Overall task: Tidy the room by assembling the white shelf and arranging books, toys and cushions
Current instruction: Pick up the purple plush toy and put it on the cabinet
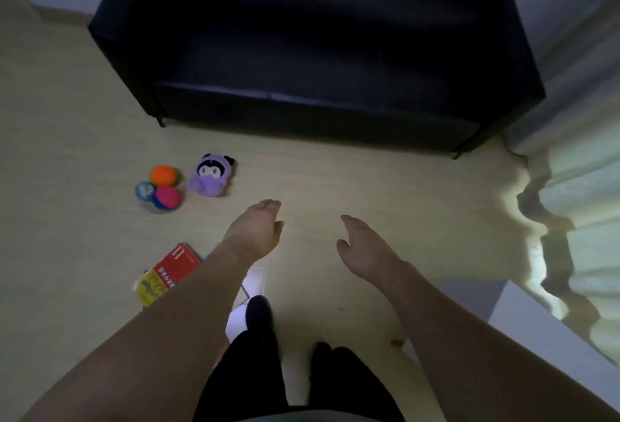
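Note:
I stand on a pale floor facing a dark sofa (318, 52). My left hand (258, 227) and my right hand (362, 247) hang out in front of me, fingers loose, holding nothing. On the floor to the left lie a purple plush toy (211, 176) and three balls: orange (163, 175), blue-green (145, 190) and pink-blue (166, 198). Nearer me, partly under my left forearm, lies a red and yellow book (167, 274). A white board (550, 331) shows at the lower right.
A light curtain (577, 186) hangs along the right side, its hem on the floor. White flat pieces (255, 279) lie on the floor by my feet, partly hidden by my left arm. The sofa has no cushions on it.

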Demonstrator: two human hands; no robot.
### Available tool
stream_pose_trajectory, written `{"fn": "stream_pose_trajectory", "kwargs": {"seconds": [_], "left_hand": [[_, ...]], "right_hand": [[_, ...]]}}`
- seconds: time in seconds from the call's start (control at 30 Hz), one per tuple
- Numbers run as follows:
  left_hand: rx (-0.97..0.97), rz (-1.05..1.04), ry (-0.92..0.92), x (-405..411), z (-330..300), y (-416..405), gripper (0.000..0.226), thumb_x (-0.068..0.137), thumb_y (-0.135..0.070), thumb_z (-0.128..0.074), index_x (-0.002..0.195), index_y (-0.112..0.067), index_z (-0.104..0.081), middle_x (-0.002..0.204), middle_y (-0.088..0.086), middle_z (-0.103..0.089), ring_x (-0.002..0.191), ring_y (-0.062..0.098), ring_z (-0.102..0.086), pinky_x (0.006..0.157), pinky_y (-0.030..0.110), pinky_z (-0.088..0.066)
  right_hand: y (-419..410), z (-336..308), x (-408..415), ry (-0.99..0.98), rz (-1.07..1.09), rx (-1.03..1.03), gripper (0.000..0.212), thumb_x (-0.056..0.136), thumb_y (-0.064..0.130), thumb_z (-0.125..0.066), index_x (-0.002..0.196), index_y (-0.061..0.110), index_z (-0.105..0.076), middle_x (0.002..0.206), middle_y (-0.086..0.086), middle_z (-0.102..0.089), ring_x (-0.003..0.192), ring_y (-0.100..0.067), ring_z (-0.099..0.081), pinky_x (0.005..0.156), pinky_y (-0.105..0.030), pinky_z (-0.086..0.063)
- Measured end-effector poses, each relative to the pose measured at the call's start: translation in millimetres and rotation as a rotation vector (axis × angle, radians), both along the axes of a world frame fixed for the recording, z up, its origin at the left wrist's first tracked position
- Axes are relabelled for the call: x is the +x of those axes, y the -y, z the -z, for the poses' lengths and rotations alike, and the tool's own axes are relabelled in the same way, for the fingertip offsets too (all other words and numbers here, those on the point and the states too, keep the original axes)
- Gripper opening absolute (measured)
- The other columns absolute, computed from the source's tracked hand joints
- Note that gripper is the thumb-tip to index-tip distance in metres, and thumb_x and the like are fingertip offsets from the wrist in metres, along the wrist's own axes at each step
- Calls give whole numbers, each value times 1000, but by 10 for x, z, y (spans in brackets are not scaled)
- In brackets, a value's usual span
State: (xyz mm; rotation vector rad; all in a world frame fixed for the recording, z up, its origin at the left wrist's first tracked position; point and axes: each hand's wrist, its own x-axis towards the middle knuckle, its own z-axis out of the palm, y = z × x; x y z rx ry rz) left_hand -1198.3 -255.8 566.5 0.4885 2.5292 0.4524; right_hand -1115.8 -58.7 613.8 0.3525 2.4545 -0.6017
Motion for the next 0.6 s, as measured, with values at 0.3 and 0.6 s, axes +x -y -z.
{"fn": "stream_pose_trajectory", "kwargs": {"seconds": [0.3,0.6], "left_hand": [[-39,-164,98,-1614,807,845,53,99,-25,-47,148,-11,-34,151,9,-39,135,26,-41,105,35,-38],[-110,-297,152,-2840,2917,1548,52,97,-23,-50,145,-8,-39,146,11,-45,131,28,-45,103,35,-40]], "right_hand": [[708,748,-1872,65,-109,-26,59,99,24,-40,153,14,-17,158,-6,-21,143,-21,-25,116,-28,-21],[1480,2799,-3365,82,-426,66,54,95,24,-43,146,12,-30,146,-9,-39,130,-26,-42,108,-33,-34]]}}
